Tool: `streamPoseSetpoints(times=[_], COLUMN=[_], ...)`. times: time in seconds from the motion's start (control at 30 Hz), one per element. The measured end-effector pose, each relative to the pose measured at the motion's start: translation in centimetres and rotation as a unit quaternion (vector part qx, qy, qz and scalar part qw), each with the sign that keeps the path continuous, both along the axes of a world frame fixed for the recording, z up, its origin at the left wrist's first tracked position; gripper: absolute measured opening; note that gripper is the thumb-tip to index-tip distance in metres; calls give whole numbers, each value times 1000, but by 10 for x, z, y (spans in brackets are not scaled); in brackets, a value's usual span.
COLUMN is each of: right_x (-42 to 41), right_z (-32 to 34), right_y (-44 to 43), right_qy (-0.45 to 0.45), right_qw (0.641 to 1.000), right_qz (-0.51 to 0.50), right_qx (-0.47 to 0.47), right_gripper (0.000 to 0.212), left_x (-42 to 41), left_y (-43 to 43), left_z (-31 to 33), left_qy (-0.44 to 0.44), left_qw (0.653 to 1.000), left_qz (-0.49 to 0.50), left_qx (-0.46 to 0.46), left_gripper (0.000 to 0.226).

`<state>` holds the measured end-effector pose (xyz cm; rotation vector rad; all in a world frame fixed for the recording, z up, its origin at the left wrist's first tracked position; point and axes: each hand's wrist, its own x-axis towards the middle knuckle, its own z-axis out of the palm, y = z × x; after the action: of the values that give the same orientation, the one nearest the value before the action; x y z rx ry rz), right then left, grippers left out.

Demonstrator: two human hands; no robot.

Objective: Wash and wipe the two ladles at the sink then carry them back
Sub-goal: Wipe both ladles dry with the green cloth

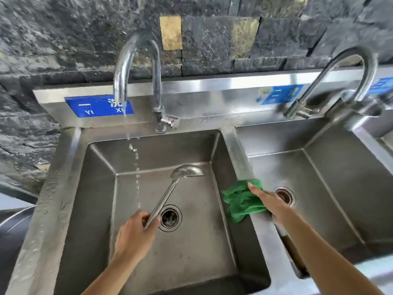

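Ladle: one ladle (169, 193) is over the left basin (191, 262) at lower centre of the frame. Its bowl points up-frame and sits right of the water (136, 167), not under it.
Left hand: the left hand (134, 233) has its fingers curled round the handle's end, just left of the drain (170, 218).
Right hand: the right hand (274, 206) has its fingers stretched fairly straight onto the green cloth (240, 201). They touch it rather than grip it, as far as shows.
Cloth: it is bunched over the divider (238, 158) between the two basins, centre right.
Second ladle: not plainly in view — a dark shape under the right forearm is too hidden to name.
Tap: the tap (136, 60) at upper centre is running in a thin, broken stream.
Risk, slip: a wet steel handle held only at its far end could twist or drop into the basin.
Risk, cloth: it hangs half over the left basin's edge, so a careless pull could drag it into the wet basin and soak it before wiping.
Risk, rinse: with the bowl beside the stream, it may go unrinsed unless it is moved left.
Risk, splash: water hitting the curved bowl could spray out — onto the worktop rim or the person.
Writing: the blue label (97, 106) behind the tap reads "一 YI", then a partly hidden character with "XI".
Other labels: a second label (280, 94) at upper right and a third (382, 85) at the right edge are too blurred to read.
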<state>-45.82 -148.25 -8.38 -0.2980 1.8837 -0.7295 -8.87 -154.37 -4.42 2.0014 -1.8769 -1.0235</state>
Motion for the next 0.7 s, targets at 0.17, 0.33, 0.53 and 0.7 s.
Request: streamPoseSetpoints(times=[0.17,0.33,0.53,0.7], right_x=[7,4,1,-15], right_z=[2,2,-9,28], right_y=[9,9,13,11], right_qy=[-28,-53,5,-105], right_qw=[998,994,992,961], right_qz=[-3,-7,-52,-170], right_qx=[-55,-94,-118,-192], right_gripper=[50,37,35,37], left_x=[-23,-41,-67,-86], left_y=[5,-4,-7,-10], left_z=[3,9,3,4], left_qy=[22,8,117,217], left_qw=[999,996,989,962], left_qz=[-41,-84,-49,15], left_qx=[-7,-14,71,166], left_gripper=[22,21,15,17])
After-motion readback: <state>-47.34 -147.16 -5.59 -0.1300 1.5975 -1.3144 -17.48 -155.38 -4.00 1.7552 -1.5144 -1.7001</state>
